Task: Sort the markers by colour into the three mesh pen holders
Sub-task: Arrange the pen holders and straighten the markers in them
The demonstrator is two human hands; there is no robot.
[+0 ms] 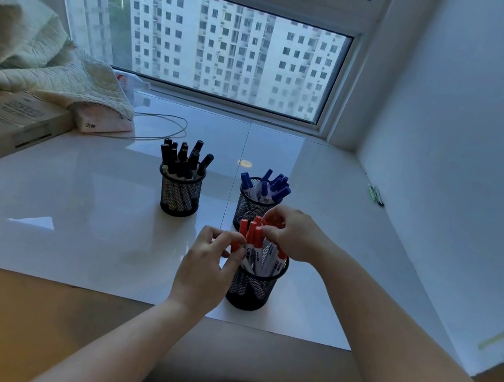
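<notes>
Where window meets sill [102,231], glossy white stone

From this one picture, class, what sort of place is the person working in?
Probably a room in a high-rise flat: a glossy white window ledge under a window facing apartment blocks, with a quilted blanket beside it.

3 black mesh pen holders on white glossy sill: black-capped markers' holder [180,193] rear L, blue-capped markers' holder [249,205] to its R, red-capped markers' holder [256,284] nearest, just in front of blue one; cardboard box [3,121] w/ quilted cloth [41,59] far L.
</notes>
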